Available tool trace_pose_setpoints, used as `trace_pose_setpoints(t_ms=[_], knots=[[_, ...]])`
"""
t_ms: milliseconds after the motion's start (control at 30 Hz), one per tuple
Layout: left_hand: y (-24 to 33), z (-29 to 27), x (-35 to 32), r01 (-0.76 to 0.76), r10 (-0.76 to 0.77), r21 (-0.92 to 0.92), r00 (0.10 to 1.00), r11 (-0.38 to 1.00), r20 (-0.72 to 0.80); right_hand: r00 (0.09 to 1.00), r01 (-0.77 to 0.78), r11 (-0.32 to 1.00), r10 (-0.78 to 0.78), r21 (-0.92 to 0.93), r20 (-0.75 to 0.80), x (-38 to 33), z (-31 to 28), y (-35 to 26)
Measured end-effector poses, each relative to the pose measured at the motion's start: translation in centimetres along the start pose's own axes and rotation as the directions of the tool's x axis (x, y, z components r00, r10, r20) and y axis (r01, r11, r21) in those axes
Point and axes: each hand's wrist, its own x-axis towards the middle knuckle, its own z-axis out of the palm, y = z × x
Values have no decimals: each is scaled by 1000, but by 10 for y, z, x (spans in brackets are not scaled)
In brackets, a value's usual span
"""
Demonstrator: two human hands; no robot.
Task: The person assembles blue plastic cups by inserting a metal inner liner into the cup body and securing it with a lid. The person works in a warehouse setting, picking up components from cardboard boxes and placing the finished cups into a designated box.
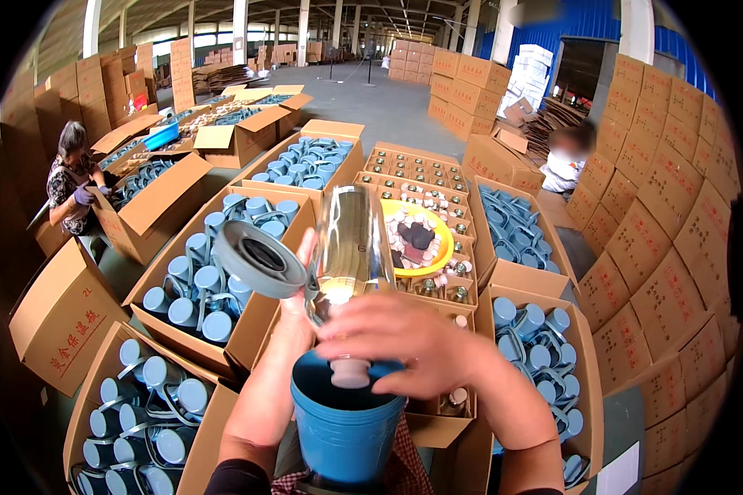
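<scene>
My left hand [295, 304] is closed round a silvered glass flask liner [351, 235] and a grey plastic collar ring [282, 290]; the ring hides part of its fingers. The liner is tilted, its narrow end toward me. Over that end is my right hand [417, 338], smeared by motion. A pale stopper [349, 374] shows just under its fingers; whether it is gripped or loose I cannot make out. Below both hands a blue flask casing [347, 437] stands upright with its mouth open.
Cartons of blue flask parts [194, 272] flank me on both sides. Ahead, a yellow basin [442, 247] with pale stoppers and dark cloths rests on cartons of glass liners [421, 169]. Stacked cartons [660, 231] wall the right. One person [74, 177] sits left; another [563, 165] is at right.
</scene>
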Motion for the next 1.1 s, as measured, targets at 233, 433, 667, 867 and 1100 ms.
trace_pose_setpoints(t_ms=[233, 433, 667, 867, 1100], knots=[[21, 1, -31, -261, 229, 257, 962, 931, 148, 568, -144, 657, 667, 740, -482, -16, 11, 74], [14, -27, -81, -411, 251, 296, 854, 862, 456, 801, -162, 443, 581, 882, -145, -47, 37, 33], [28, -39, -84, -109, 42, 308, 975, 945, 217, 857, -515, 617, 397, 596, 330, -32, 39, 21], [56, -48, -72, -405, 535, 369, 751, 836, -387, 826, -560, 727, 456, 397, 330, -16, 39, 6], [38, -21, -100, -667, 544, 730, 562, -146, 623, 528, -145, 461, 784, 875, -326, -55, 81, 32]])
